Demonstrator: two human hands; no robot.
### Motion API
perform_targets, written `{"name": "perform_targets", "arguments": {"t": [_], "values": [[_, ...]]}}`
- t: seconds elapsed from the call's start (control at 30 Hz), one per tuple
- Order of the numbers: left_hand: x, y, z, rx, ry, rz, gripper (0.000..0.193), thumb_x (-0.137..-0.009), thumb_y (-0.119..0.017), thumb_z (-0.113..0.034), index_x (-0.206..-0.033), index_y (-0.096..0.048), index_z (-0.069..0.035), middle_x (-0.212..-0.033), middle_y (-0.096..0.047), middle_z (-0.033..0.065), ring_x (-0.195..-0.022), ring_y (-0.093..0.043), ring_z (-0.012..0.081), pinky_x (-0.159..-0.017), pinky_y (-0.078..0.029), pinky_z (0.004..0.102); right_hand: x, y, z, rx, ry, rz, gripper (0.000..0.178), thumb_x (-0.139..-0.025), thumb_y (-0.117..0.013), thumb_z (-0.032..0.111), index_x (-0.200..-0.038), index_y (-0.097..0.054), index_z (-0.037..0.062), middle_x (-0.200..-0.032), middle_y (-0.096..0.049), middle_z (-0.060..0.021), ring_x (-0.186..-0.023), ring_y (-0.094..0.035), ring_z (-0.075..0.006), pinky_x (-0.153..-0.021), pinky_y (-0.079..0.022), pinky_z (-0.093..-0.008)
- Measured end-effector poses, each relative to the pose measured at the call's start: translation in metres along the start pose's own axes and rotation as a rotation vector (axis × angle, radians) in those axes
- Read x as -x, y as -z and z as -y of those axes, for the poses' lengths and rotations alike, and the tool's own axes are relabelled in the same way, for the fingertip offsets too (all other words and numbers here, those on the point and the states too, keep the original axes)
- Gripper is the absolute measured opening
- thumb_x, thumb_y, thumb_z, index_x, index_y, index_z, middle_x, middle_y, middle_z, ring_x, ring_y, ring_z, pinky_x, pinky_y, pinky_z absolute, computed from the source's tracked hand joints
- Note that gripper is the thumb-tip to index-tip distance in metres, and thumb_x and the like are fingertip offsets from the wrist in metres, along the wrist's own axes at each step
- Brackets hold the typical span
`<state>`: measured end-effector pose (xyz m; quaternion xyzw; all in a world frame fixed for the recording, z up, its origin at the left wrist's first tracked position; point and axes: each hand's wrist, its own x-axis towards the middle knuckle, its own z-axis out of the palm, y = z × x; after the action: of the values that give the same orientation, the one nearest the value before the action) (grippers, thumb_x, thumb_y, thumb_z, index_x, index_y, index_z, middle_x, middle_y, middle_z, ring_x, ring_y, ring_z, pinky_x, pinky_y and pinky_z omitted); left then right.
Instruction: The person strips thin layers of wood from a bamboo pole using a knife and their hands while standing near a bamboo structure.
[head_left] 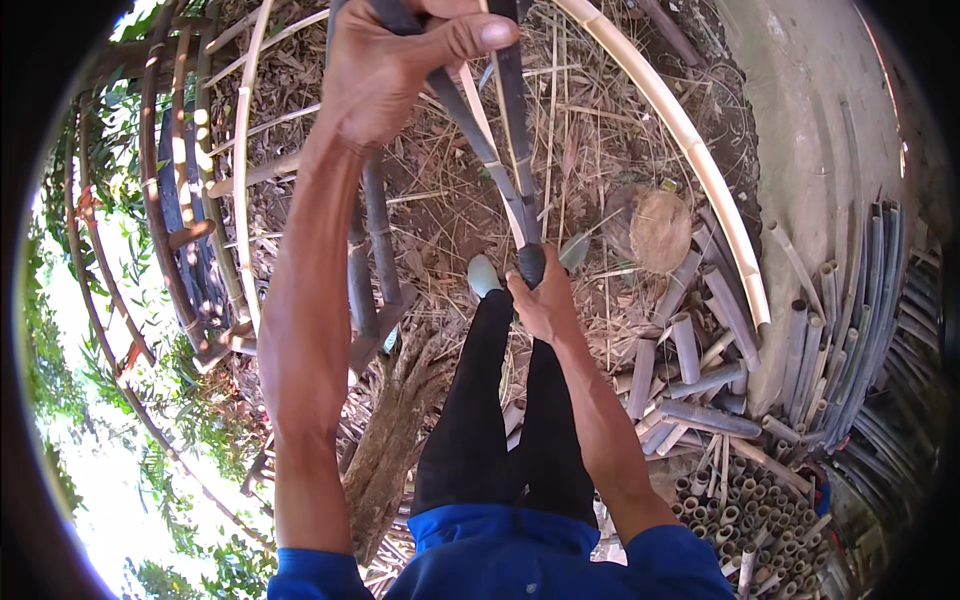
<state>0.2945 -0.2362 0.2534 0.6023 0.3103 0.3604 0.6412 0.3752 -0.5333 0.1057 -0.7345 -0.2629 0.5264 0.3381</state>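
Observation:
A dark-skinned bamboo pole [523, 185] stretches away from me, split lengthwise into two spread halves that meet near its close end. My left hand [385, 75], at the top edge, is closed around the left half, its thumb reaching across towards the right half. Part of its fingers is cut off by the picture's edge. Lower down, my right hand [545, 300] is closed around the pole's near end, just below a rounded black part [531, 265] that I cannot clearly make out. Pale inner bamboo shows between the halves.
A long pale bamboo strip [690, 140] curves along the right. Near it are a round wood block [660, 231] and cut bamboo lengths [710, 415]. A tree trunk [390, 440] stands by my left leg, with a pole rack [185, 200] farther left. Dry leaves litter the ground.

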Motion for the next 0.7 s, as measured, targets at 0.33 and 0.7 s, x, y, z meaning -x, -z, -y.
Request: {"name": "perform_targets", "arguments": {"t": [0.33,0.7], "values": [[0.005,0.005,-0.012,-0.14,0.16,-0.148,0.038,-0.082,-0.088,-0.027,-0.103,-0.073,0.001,-0.091,-0.071,0.012,-0.077,-0.065,0.0169,-0.066,-0.052,0.034,0.0,-0.007,-0.033,-0.379,-0.243,0.126,0.03,-0.092,-0.069,0.009,-0.114,-0.05,0.0063,-0.073,-0.054,-0.0034,-0.053,-0.056,-0.0131,-0.049,-0.046,-0.034],[0.003,0.034,0.014,0.03,-0.007,-0.063,0.02,-0.088,-0.084,-0.018,-0.086,-0.072,-0.003,-0.063,-0.039,-0.0051,-0.061,-0.036,0.0107,-0.059,-0.03,0.0285,0.002,-0.027,-0.071,0.11,-0.049,-0.113,0.038,-0.091,-0.07,0.017,-0.121,-0.052,0.0015,-0.085,-0.069,-0.0178,-0.071,-0.071,-0.028,-0.066,-0.055,-0.0405]]}}
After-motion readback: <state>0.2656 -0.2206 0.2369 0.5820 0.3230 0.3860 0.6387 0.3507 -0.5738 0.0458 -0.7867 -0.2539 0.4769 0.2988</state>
